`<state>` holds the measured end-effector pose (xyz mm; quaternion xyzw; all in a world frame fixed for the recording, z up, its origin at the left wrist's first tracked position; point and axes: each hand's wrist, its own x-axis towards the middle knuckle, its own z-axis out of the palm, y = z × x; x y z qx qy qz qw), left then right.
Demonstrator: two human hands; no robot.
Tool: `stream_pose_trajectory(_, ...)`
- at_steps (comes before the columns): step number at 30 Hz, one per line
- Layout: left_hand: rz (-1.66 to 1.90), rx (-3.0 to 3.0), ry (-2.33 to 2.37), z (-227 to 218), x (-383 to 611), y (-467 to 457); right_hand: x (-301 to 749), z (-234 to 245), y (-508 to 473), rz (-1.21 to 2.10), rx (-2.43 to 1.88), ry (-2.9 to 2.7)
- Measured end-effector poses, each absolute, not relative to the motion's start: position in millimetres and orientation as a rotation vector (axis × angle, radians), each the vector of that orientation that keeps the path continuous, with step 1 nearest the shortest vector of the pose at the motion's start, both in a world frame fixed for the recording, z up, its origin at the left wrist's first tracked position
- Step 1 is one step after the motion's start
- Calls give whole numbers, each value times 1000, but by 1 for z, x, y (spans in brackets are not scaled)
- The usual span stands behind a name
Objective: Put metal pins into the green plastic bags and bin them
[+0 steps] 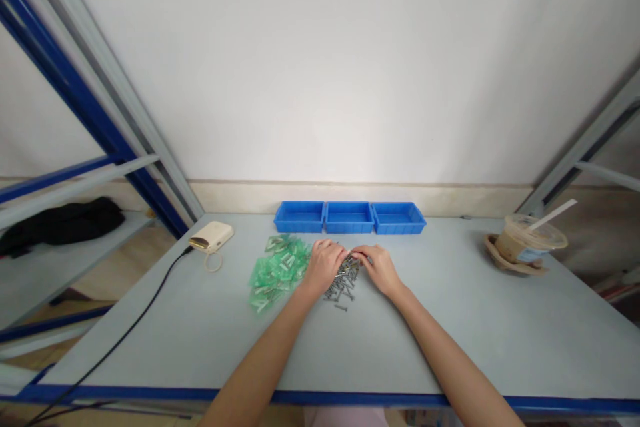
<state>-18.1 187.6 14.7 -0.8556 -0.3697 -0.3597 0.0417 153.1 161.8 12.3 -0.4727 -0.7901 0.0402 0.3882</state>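
Observation:
A loose pile of grey metal screws lies on the table between my two hands. My left hand covers the pile's left side, its fingers curled together and pointing inward. From the right, my right hand reaches to the pile's far edge with thumb and fingers pinched. The fingertips of both hands nearly meet there, and anything between them is too small to make out. Left of my left hand is a heap of green translucent small bags with pale pieces inside. One screw lies apart, nearer to me.
Three blue trays stand in a row by the wall. At the left sits a cream device with a loop strap and black cable. A plastic cup with a white utensil stands in a carton holder at the right.

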Motion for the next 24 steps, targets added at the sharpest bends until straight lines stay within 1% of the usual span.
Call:
stream_pose_trajectory(3, -1253, -2500, -1242, 21, -26, 188, 162, 18, 171, 8, -1306, -1883)
stream_pose_trajectory(7, -1398, -2294, -1400, 27, -40, 195, 191, 47, 204, -126, -1418, -1711)
stream_pose_trajectory(10, -1484, -2187, -1464, 27, -48, 201, 214, 65, 227, -363, -1579, -1658)
stream_pose_trajectory(13, -1543, -2143, -1510, 25, -52, 206, 231, 59, 233, -527, -1641, -1665)
stream_pose_trajectory(17, -1545, -2185, -1545, 24, -53, 208, 242, 30, 226, -431, -1520, -1952)
stream_pose_trajectory(21, -1489, -2221, -1555, 23, -51, 207, 241, 11, 227, -319, -1504, -1995)
stream_pose_trajectory(24, -1460, -2293, -1509, 21, -50, 207, 239, 6, 235, -308, -1461, -2044)
